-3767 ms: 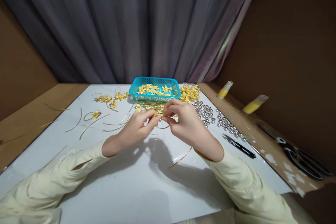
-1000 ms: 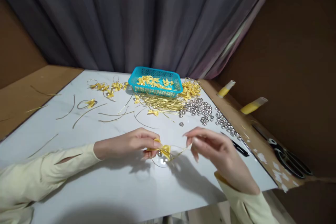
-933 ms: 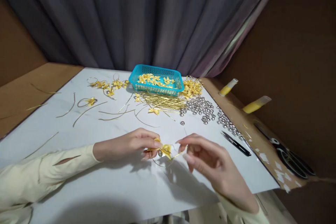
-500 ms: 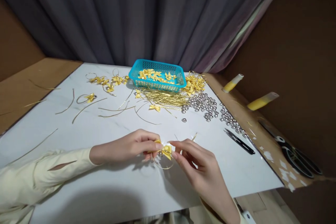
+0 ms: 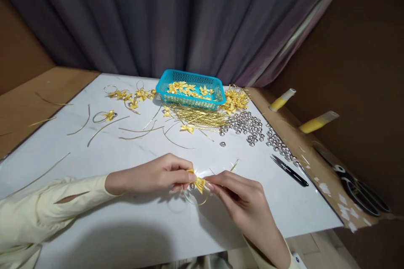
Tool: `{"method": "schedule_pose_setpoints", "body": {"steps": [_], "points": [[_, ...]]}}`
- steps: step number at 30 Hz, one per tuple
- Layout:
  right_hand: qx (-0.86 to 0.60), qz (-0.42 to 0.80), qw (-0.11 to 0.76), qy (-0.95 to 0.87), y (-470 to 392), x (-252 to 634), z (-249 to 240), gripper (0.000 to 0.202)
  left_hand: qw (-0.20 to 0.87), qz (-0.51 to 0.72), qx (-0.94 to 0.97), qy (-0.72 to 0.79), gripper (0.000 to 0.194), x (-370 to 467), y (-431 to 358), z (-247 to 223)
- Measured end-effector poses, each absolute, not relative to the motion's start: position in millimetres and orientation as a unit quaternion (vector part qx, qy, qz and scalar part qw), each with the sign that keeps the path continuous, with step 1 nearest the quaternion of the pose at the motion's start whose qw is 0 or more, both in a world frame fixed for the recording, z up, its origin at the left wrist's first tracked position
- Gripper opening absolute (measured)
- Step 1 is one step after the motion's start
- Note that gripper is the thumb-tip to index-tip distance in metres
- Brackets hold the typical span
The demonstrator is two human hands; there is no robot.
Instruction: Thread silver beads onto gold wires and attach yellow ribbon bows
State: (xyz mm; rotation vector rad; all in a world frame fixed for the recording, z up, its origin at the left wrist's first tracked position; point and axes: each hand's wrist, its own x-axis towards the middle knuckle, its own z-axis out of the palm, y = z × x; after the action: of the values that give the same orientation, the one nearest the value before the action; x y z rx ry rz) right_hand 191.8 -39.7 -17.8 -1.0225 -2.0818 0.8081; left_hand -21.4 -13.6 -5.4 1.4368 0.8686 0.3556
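Note:
A small yellow ribbon bow (image 5: 199, 185) is held above the near part of the white table, between my two hands. My left hand (image 5: 164, 174) pinches its left side between thumb and fingers. A silver bead (image 5: 192, 185) sits against the bow, and a thin gold wire loop (image 5: 198, 204) hangs below it. From the right, my right hand (image 5: 244, 197) has thumb and forefinger closed at the bow's right edge. Whether those fingertips grip ribbon or wire is too small to make out.
Behind the hands stands a blue basket (image 5: 191, 101) of yellow bows. Gold wires (image 5: 202, 117), silver beads (image 5: 246, 122) and finished-looking bows (image 5: 235, 100) lie around it. Black thread snips (image 5: 289, 171) rest to the right, with scissors (image 5: 356, 185) and two yellow tubes (image 5: 318, 122) beyond.
My right thumb and forefinger have closed together at the bow's right edge; they were further apart before. The bow looks narrower on that side. My left hand keeps its pinch.

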Motion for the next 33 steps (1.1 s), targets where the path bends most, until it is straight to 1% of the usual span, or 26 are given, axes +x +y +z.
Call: {"method": "schedule_pose_setpoints", "body": {"steps": [7,9,12,16,21,28,33], "points": [[-0.402,0.26,0.363,-0.799,-49.5,193.6,-14.3,0.016,0.627,0.156,0.648,0.403,0.029,-19.7,-14.5,-5.1],[-0.404,0.268,0.371,-0.792,-49.8,190.6,-15.4,0.016,0.623,0.158,0.653,0.4,0.028,-19.6,-15.4,-4.9],[-0.439,0.34,0.361,-0.749,-49.2,185.2,-18.5,0.017,0.615,0.158,0.663,0.395,0.029,-19.8,-16.0,-4.8],[-0.493,0.464,0.337,-0.654,-48.6,178.9,-21.8,0.026,0.585,0.162,0.69,0.396,0.03,-19.4,-16.2,-5.1],[-0.517,0.548,0.333,-0.567,-45.5,173.8,-24.2,0.032,0.51,0.167,0.749,0.388,0.032,-18.3,-16.5,-10.0],[-0.479,0.708,0.305,-0.42,-38.4,176.0,-24.6,0.029,0.375,0.198,0.843,0.33,0.029,-19.2,-17.3,-17.3],[-0.403,0.807,0.311,-0.299,-40.2,173.4,-28.0,0.022,0.338,0.238,0.859,0.302,0.024,-19.8,-20.7,-23.8]]}}
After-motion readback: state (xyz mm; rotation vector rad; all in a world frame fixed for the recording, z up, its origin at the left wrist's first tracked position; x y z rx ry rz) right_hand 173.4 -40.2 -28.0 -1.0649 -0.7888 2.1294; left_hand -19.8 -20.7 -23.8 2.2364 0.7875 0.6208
